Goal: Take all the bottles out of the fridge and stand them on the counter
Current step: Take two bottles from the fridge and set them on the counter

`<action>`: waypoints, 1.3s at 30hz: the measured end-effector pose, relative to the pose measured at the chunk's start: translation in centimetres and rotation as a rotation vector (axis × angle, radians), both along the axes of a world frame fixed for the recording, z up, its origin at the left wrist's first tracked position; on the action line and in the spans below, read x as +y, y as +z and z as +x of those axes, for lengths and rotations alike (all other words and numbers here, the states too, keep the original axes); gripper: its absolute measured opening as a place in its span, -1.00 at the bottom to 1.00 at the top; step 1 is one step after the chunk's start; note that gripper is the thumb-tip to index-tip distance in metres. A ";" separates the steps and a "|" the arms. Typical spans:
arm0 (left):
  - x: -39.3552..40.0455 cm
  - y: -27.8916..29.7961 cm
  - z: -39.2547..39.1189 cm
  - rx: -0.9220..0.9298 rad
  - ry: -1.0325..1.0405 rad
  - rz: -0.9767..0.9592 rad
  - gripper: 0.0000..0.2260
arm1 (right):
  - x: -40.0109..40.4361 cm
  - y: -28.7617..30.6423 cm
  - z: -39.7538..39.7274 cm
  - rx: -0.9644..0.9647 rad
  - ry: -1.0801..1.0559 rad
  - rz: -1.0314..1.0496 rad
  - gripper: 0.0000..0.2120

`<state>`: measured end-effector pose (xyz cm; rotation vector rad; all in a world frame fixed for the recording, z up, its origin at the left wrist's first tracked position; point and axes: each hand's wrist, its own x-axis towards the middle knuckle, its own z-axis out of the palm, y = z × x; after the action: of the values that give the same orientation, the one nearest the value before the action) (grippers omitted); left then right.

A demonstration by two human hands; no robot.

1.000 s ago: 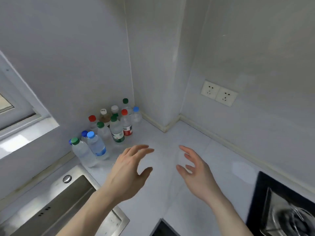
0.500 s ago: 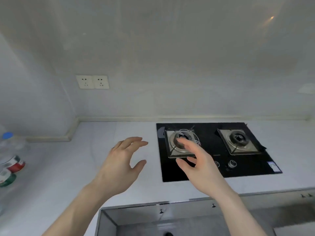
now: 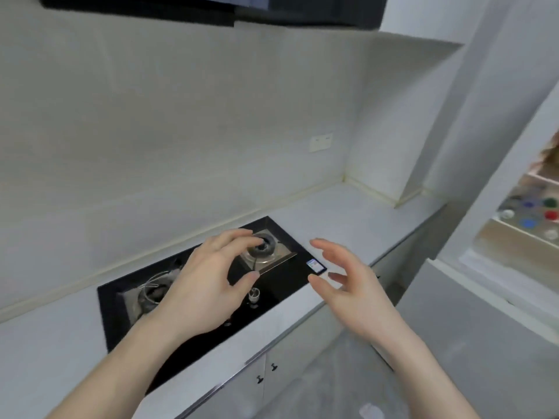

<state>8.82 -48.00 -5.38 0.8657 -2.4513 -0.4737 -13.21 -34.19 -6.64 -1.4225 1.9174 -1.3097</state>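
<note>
Both hands empty. Left hand mid-frame over the hob, fingers loosely curled, nothing in it. Right hand just right of it above the counter edge, fingers spread and slightly bent, nothing held.

Bottles: far right edge of frame, in the open fridge, packed on a door shelf. Only caps show: blue, red, green, white. Blurred, so count and fill level can't be read.

Handling, my guess: small plastic drink bottles, light to moderate weight if full, walls flex under squeeze. Cold ones may be damp, so slippery. Not fragile, but narrow base means easy to tip when set down.

Grip: caps are the only clear access since they're packed tight. Lift by the neck just under the cap, then wrap around mid-body once clear of the shelf rail. One per hand works.

Counter right of hob, centre-right of frame, has room to stand them.
</note>
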 end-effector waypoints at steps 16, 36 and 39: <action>5.0 4.3 -34.7 0.032 -0.442 -0.068 -0.57 | 12.2 3.5 -26.6 0.119 -0.453 -0.050 -0.54; -0.6 5.3 -60.1 0.039 -0.840 -0.079 -0.55 | 10.3 5.4 -43.2 0.163 -0.860 -0.087 -0.54; -2.1 5.6 -63.5 0.024 -0.904 -0.082 -0.55 | 9.0 5.9 -45.3 0.179 -0.908 -0.093 -0.53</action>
<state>-54.67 -50.12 0.18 -0.3383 -2.7020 -0.6593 -58.49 -25.19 -0.75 -0.6900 2.8133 -1.6765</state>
